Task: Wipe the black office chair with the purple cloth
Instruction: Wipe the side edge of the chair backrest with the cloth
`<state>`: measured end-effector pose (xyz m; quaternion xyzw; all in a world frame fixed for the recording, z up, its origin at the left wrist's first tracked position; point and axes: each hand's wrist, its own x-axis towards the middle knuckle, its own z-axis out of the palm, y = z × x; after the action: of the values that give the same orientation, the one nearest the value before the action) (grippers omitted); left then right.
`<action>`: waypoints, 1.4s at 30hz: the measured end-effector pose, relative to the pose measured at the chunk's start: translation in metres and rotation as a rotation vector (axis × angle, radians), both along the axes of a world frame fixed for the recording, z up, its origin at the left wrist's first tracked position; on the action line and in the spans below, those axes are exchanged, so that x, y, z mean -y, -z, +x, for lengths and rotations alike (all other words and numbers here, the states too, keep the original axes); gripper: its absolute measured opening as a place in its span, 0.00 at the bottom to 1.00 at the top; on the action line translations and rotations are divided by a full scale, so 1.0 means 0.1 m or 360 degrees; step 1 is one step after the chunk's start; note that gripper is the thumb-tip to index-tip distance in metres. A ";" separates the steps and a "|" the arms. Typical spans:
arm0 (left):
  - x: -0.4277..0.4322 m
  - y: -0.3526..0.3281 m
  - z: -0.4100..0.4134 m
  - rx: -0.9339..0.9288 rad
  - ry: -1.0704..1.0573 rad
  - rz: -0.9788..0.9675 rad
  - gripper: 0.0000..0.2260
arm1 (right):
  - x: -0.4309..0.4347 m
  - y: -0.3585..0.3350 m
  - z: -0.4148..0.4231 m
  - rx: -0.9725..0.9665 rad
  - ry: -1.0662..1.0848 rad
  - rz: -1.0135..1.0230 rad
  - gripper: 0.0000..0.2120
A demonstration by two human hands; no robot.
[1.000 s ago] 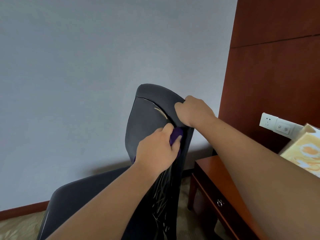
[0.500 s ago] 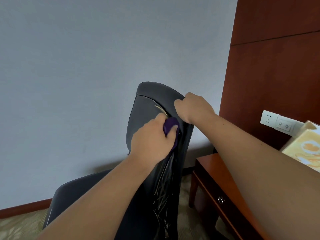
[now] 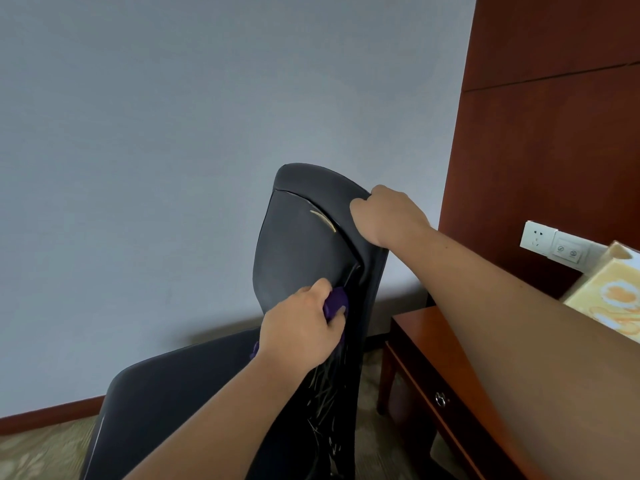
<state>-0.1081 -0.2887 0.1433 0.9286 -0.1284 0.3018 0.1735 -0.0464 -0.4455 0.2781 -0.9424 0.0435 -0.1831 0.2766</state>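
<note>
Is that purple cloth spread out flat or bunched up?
Bunched up. Only a small purple wad of the cloth shows, gripped in the left hand and pressed against the chair back.

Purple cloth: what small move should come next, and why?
Probably slide the purple cloth down the backrest edge of the black office chair. The left hand grips it against that edge at mid-height, pale streaks lie just below, and the right hand grips the top, steadying the chair.
</note>
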 end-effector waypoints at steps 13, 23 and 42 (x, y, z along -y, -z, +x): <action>0.13 0.07 -0.08 0.0077 -0.0028 0.0205 0.11 | 0.00 0.00 0.00 -0.0017 0.0021 0.0003 0.12; 0.19 -0.28 -0.11 0.0167 0.0056 -0.0117 0.10 | -0.03 0.00 -0.01 0.0001 0.0024 -0.0013 0.13; 0.18 -0.24 -0.07 0.0013 0.0158 -0.0382 0.09 | -0.02 0.01 0.00 0.0026 0.0005 -0.0008 0.13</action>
<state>-0.1151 -0.3063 0.1673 0.8924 -0.1379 0.3099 0.2976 -0.0461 -0.4434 0.2768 -0.9415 0.0424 -0.1912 0.2743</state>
